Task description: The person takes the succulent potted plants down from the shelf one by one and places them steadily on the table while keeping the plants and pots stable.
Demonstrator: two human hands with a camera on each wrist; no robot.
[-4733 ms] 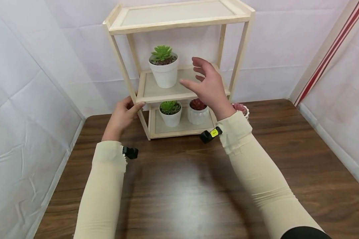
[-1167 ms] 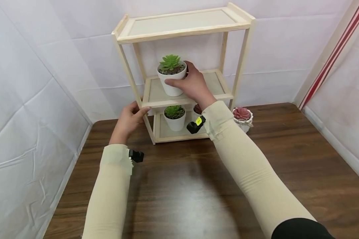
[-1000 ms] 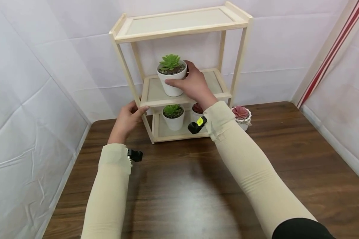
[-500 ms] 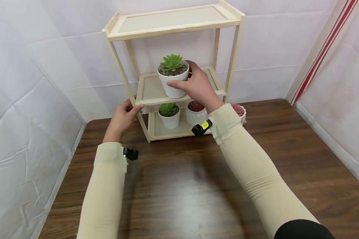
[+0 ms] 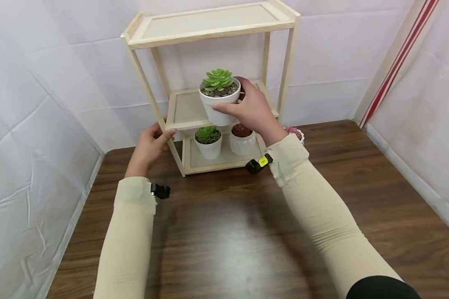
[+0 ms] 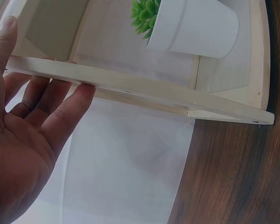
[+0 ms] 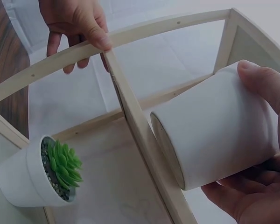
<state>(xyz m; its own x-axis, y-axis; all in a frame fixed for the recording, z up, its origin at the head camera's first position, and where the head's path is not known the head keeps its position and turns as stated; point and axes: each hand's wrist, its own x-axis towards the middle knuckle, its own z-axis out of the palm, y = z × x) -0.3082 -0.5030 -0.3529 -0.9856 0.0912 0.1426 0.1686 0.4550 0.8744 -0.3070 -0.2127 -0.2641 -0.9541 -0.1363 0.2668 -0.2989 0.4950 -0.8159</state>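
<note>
My right hand (image 5: pixel 256 109) grips a white pot (image 5: pixel 220 118) with a bright green succulent, thumb in front and fingers around the far side. The pot is upright, overlapping the front edge of the middle shelf in the head view; in the right wrist view its base (image 7: pixel 167 151) is right beside the shelf rail (image 7: pixel 140 126). My left hand (image 5: pixel 146 146) holds the left side of a pale wooden rack (image 5: pixel 215 35) at middle-shelf height, thumb in front, fingers behind the post (image 6: pixel 130 88). On the bottom shelf stand another green succulent (image 5: pixel 208 148) and a dark red one (image 5: pixel 243 143).
A pink succulent in a white pot (image 5: pixel 295 133) stands on the table right of the rack, partly hidden by my right arm. White cloth walls (image 5: pixel 333 62) enclose the back and sides. The brown wooden table (image 5: pixel 224 232) stretches out in front.
My right hand, first apart from the green succulent, has taken hold of its pot and brought it forward from the middle shelf to its front edge. My left hand keeps its hold on the rack.
</note>
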